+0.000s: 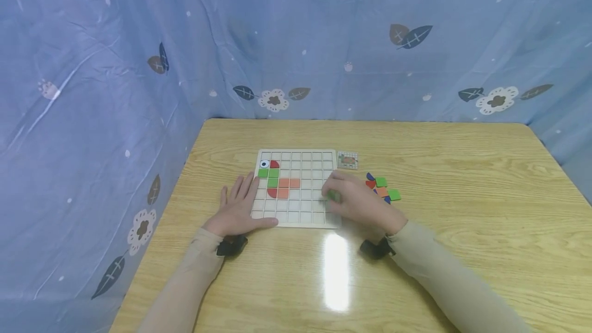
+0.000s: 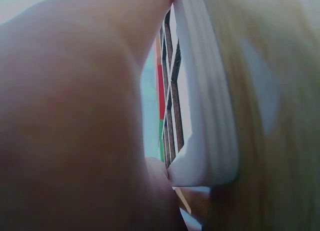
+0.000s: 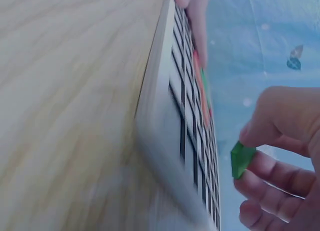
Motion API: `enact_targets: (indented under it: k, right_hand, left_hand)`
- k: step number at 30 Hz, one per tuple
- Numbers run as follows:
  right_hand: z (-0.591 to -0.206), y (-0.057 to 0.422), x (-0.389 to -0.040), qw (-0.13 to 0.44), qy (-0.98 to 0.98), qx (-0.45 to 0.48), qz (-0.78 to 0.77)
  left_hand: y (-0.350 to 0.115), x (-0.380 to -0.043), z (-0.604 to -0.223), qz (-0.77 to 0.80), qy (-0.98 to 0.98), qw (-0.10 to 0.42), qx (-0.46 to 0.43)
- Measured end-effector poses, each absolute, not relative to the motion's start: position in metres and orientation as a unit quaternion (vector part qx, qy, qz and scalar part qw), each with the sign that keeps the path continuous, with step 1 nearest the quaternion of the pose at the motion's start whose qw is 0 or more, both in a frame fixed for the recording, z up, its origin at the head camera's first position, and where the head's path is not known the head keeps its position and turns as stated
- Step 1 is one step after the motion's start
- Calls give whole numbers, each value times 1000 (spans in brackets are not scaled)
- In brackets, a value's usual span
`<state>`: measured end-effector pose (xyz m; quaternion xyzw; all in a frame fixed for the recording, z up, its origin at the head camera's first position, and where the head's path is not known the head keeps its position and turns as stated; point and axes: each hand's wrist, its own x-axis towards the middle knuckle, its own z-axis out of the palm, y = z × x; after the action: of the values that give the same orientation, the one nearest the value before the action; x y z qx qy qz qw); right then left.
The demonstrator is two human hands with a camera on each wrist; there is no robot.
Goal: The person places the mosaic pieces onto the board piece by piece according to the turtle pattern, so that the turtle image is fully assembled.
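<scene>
A white grid board (image 1: pixel 300 217) lies on the wooden table, with a large eye piece (image 1: pixel 264 164) and several red, green and orange tiles set into its left half. My left hand (image 1: pixel 238 212) rests at the board's left edge, fingers straight and spread, the thumb along its near edge. Over the board's right side, my right hand (image 1: pixel 353 199) pinches a green tile (image 3: pixel 242 158) between thumb and fingertips. The right wrist view shows this tile held above the grid surface. In the left wrist view the hand hides most of the board (image 2: pixel 215 116).
Loose blue, red, orange and green pieces (image 1: pixel 381 182) lie in a cluster right of the board. A small pattern card (image 1: pixel 348 160) sits by the board's far right corner. Behind the table (image 1: pixel 462 179) hangs a blue patterned curtain (image 1: pixel 324 40).
</scene>
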<state>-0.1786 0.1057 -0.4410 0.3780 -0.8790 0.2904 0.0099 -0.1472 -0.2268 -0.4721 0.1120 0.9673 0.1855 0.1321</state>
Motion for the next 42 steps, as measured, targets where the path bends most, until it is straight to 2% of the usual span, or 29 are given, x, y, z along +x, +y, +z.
enact_targets:
  k: [15,42]
  right_hand:
    - [-438,33,-194,-30,-875,370,310]
    - [-456,27,-202,-42,-878,363,309]
  left_hand:
    - [-225,-148,-473,173,970,135,108]
    - [-225,-147,-471,183,968,129,110]
